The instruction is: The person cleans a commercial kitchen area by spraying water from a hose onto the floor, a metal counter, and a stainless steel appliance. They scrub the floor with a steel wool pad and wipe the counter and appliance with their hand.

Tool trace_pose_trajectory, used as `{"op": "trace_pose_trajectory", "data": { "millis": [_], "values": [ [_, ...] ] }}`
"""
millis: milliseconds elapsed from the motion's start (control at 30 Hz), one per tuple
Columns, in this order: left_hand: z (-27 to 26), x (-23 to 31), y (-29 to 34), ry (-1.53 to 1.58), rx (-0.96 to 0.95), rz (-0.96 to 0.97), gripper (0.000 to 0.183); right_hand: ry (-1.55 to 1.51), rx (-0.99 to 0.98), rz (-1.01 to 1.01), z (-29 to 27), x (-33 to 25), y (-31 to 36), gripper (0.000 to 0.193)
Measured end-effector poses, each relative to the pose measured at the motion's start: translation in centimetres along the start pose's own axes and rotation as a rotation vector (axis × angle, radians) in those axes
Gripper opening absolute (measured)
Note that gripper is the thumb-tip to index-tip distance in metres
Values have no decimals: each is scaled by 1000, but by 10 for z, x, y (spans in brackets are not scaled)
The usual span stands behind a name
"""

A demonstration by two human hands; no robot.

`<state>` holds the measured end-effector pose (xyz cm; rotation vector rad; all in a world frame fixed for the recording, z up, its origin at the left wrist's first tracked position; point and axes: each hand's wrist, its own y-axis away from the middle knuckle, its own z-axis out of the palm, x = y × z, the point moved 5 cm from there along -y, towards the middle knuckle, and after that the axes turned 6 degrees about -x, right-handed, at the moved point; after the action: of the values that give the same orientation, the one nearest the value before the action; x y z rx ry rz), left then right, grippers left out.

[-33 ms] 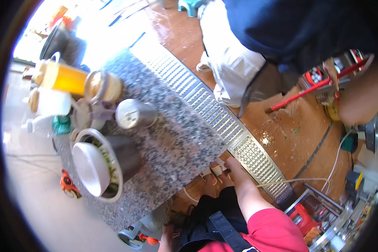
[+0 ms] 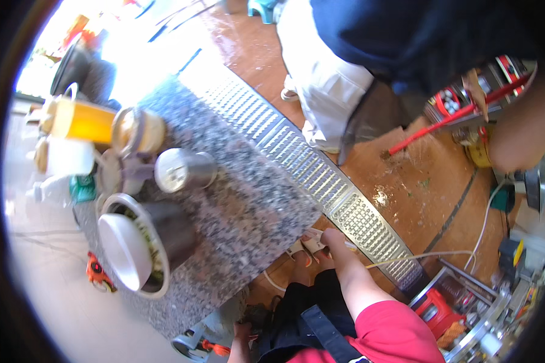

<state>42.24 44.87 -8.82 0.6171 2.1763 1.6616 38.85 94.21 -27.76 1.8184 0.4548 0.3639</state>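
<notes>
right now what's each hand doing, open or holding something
Left hand: barely in view at the lower edge; cannot be told.
Right hand: reaching down at the metal grate; grip cannot be told.

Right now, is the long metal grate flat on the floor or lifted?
Flat. The grate lies along the floor; the right hand touches its edge.

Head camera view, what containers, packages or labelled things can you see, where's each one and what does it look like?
Yellow jug: far left of the granite slab, translucent amber, white handle.
White bottle: beside the jug, pale, capped.
Metal can: on the slab, lying sideways, silver.
Green packet: slab's left edge, small, teal.
Red case: lower right floor, boxy.
Any labels are too blurred to make out.
</notes>
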Motion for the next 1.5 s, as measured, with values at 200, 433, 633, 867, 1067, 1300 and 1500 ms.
{"op": "trace_pose_trajectory", "data": {
  "millis": [200,433,633,867,1067,1300,1500],
  "values": [
    [-1,60,-28,-110,91,-146,51,338,40,-116,54,11,7,24],
    [-12,70,-91,-341,101,14,58,-57,-51,-55,86,50,-6,23],
    [34,117,-87,-273,31,128,64,-462,136,47,64,67,-21,29],
    [63,124,-105,-218,68,118,57,-403,237,-27,-23,45,-38,28],
    [65,136,-83,-217,125,91,54,-494,316,-68,-119,7,-59,29],
    [80,152,-82,-118,194,-3,63,-430,172,-132,-161,-52,-94,31],
    [116,122,-150,45,116,104,66,-517,10,-158,-148,-55,-131,31]
  ]
}}
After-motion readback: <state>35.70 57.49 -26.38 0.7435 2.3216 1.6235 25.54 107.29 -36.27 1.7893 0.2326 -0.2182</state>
